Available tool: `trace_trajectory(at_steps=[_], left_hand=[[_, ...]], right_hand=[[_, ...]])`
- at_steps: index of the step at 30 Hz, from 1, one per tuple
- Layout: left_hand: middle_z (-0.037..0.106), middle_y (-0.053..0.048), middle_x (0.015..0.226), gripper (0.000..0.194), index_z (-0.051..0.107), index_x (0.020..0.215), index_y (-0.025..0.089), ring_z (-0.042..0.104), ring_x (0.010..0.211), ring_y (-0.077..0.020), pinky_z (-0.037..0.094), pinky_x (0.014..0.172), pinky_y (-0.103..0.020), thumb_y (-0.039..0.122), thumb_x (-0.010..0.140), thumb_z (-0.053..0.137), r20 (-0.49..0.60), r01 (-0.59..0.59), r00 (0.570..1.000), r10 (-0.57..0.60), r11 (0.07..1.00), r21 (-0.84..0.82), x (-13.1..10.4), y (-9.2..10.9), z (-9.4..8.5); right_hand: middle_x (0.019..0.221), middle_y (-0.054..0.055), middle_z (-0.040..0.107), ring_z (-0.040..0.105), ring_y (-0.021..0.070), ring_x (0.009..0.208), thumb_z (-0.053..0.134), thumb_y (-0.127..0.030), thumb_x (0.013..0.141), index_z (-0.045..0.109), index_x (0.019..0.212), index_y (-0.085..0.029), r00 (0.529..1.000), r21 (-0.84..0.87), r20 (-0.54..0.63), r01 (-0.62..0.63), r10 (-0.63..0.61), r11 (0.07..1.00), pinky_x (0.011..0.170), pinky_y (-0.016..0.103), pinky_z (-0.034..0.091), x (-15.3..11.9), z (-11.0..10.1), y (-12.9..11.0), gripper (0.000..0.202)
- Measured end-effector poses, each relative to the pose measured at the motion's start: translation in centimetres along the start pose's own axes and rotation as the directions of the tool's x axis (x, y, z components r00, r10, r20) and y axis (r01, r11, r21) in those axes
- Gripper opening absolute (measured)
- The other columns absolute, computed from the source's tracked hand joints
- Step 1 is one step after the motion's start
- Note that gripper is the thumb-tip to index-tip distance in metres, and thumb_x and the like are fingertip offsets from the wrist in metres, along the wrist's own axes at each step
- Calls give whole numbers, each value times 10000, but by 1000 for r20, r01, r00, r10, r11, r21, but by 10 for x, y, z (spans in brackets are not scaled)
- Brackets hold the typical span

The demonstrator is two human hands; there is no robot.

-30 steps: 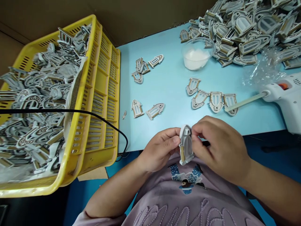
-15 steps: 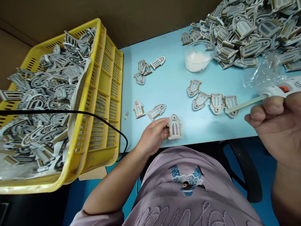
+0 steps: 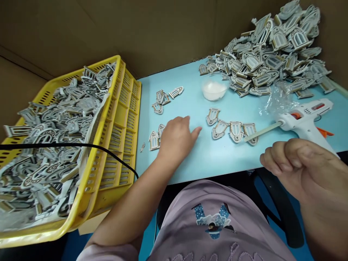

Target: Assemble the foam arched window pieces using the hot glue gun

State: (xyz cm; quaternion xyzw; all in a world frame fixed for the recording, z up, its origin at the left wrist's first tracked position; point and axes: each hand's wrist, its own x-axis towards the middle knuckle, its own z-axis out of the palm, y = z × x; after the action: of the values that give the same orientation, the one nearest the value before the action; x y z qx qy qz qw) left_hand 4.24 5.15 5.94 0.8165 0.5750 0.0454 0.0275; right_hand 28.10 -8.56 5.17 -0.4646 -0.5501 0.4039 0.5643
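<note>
Purple shirt: closest, well on the near side of the clear tub, the landmark here.
Right hand: near side of the tub and well to its right; fingers loosely curled toward the palm, and whether anything small is pinched there I cannot tell.
Yellow crate: well left of the tub, filled with loose grey-white window pieces, a black cable crossing in front.
Left hand: left of the tub and nearer, palm down, thumb spread away from bent fingers; what lies under the palm is hidden.
Window pair: left of the tub and nearer, just beside the left hand, which partly covers the second piece.
Row of four windows: just nearer than the tub and slightly right, rounded ends toward the person.
Glue gun: right of the tub and nearer, its pale stick reaching over the rightmost piece of the row.
Crumpled plastic: right of the tub.
Tub contents: white material.
Small cluster: left of the tub.
Big heap: right of the tub and beyond.
Brown panel: behind the tub.
</note>
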Motion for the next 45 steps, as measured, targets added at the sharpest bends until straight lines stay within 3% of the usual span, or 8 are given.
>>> trace_trajectory(at_steps=[3, 9, 17, 21, 32, 37, 41, 45], left_hand=[[657, -160, 1091, 502, 637, 1184, 129, 609, 1044, -313, 470, 871, -380, 553, 937, 531, 108, -29, 993, 42, 991, -127, 38, 25, 16], [606, -208, 1177, 406, 631, 1141, 101, 604, 1059, -340, 461, 854, -394, 393, 859, 654, 179, 30, 984, 9, 976, -213, 83, 33, 40], [704, -40, 925, 250, 655, 1070, 176, 631, 802, -189, 458, 707, -278, 302, 856, 627, 249, 40, 963, 101, 862, -506, 29, 1, 21], [708, -38, 978, 330, 670, 1063, 144, 637, 859, -166, 485, 779, -258, 273, 771, 753, 366, 263, 871, 327, 320, -910, -25, -1, 1], [750, -15, 974, 621, 647, 1307, 258, 685, 835, -105, 520, 755, -161, 171, 728, 856, 231, 412, 841, 490, -301, -860, -79, -17, -5], [763, -15, 953, 547, 716, 1204, 241, 705, 844, -110, 535, 792, -161, 146, 691, 882, 187, 290, 924, 334, -292, -912, -87, -17, 3], [761, -5, 958, 548, 733, 1168, 248, 704, 841, -105, 541, 801, -158, 168, 654, 908, 160, 210, 956, 246, -194, -958, -91, -16, -1], [758, -13, 1005, 575, 722, 1180, 252, 699, 863, -112, 543, 803, -163, 152, 646, 909, 101, 119, 976, 195, -82, -990, -96, -15, -2]], right_hand=[[652, -14, 390, 443, 139, 581, 412, -224, 1007, 497, 714, -213, 988, 353, -22, -135, 153, 926, 529, 321, 412, -2, 2, 6, 306], [677, -8, 423, 469, 147, 619, 479, -241, 987, 550, 749, -213, 983, 378, 17, -174, 181, 910, 560, 317, 435, -8, -4, 20, 250], [740, 4, 559, 538, 125, 667, 573, -301, 970, 626, 813, -221, 952, 269, -46, -279, 302, 922, 602, 262, 465, -6, 9, 28, 185], [889, -1, 630, 579, 107, 739, 653, -342, 934, 622, 1212, -327, 938, 186, -14, -337, 346, 923, 674, 228, 500, -2, 26, 19, 281], [717, -34, 593, 571, 76, 587, 630, -358, 948, 636, 1085, -260, 792, 406, 384, -606, 474, 684, 551, 197, 484, -5, 66, 4, 169], [759, -25, 617, 597, 89, 646, 643, -229, 921, 647, 1133, -236, 979, -188, 27, -194, 203, 963, 587, 217, 497, -3, 75, -6, 212], [776, 15, 677, 623, 95, 715, 683, -117, 875, 717, 916, -170, 958, -651, 111, 272, -266, 708, 680, 228, 485, 0, 80, -17, 75], [760, 50, 690, 623, 134, 745, 688, -88, 861, 719, 875, -125, 923, -721, 160, 351, -350, 598, 733, 267, 483, 2, 88, -17, 50]])
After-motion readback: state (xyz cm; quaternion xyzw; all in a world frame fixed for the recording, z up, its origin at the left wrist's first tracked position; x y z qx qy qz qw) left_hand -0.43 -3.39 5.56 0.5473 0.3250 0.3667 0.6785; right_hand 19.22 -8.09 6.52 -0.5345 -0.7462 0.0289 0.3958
